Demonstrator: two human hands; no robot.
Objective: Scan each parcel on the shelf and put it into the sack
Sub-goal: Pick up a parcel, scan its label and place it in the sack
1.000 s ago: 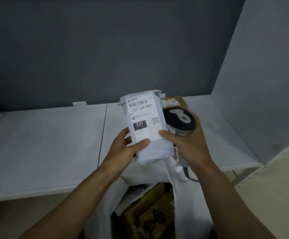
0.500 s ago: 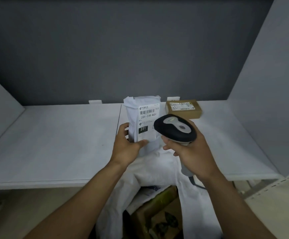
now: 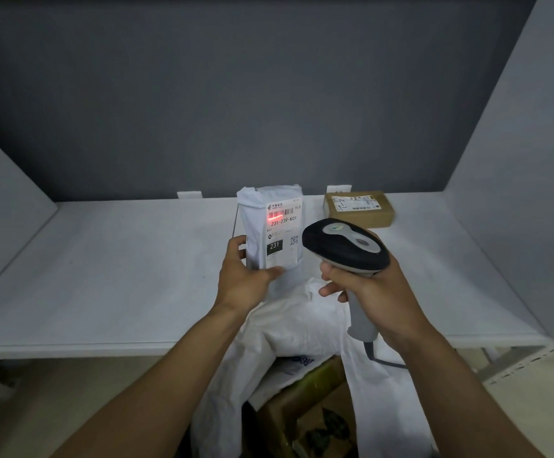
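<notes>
Parcel was held upright in left hand, fingers curled round its lower part, just above sack. Scanner was gripped in right hand, just right of the left fingers. Only the left part of the barcode was lit red, so a misread was judged possible. The soft parcel, gripped low, could be tipped or dropped beside the sack. Box was seen on shelf beyond the right fingers.

Your left hand hides part of the white parcel; bottom edge cuts off the sack; print on the brown box illegible.
</notes>
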